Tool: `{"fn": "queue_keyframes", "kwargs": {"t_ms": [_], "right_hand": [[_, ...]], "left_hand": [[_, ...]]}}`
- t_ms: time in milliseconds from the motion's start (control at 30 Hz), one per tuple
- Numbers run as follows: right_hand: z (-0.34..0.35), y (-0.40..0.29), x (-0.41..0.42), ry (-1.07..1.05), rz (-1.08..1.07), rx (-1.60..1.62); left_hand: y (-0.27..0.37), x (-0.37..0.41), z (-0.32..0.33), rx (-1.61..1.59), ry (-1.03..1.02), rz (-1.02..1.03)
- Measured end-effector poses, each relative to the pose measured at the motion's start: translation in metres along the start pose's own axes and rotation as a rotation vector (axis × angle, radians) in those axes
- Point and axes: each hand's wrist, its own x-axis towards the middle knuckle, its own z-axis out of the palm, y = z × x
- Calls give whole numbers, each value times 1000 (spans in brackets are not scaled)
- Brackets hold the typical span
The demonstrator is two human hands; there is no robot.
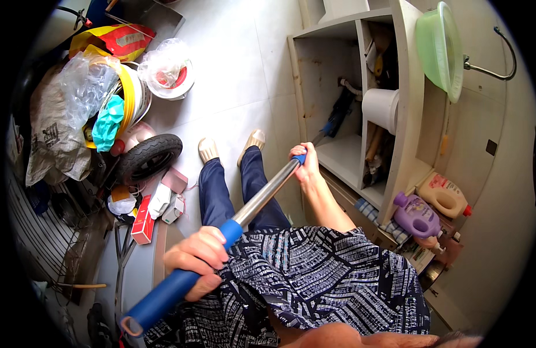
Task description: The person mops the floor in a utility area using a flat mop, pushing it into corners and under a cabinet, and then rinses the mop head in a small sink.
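Observation:
Both hands hold a long metal pole (pixel 266 191) with blue grips, slanting from the lower left to the upper right. My left hand (pixel 196 261) wraps around the blue foam handle (pixel 163 300) near its open hollow end. Farther along, my right hand (pixel 306 163) grips the pole at a blue collar. Past that hand, the pole reaches into the open compartment of a white cabinet (pixel 329 61). A dark head (pixel 340 111) with a blue joint is at its far end, near a white corrugated hose (pixel 351 87). The head's exact kind is unclear.
A yellow-rimmed bucket (pixel 128 104), plastic bags, a tire (pixel 150 158) and several small boxes crowd the left. A lidded white bucket (pixel 181 82) stands on the tiled floor. At right are a green basin (pixel 440 52), a white bucket (pixel 379 108) and detergent bottles (pixel 418 217).

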Motion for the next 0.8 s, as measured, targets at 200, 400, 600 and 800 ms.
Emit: {"fn": "queue_keyframes", "kwargs": {"t_ms": [200,400,600,800], "right_hand": [[48,81,-48,-6,90,-29],[74,145,-113,-28,256,-21],[84,132,-126,-96,218,-65],[103,70,-95,-311,119,87]], "left_hand": [[82,15,-4,31,264,66],[171,-8,5,257,252,173],[172,-3,8,228,-32,248],[125,22,-14,-14,-289,197]]}}
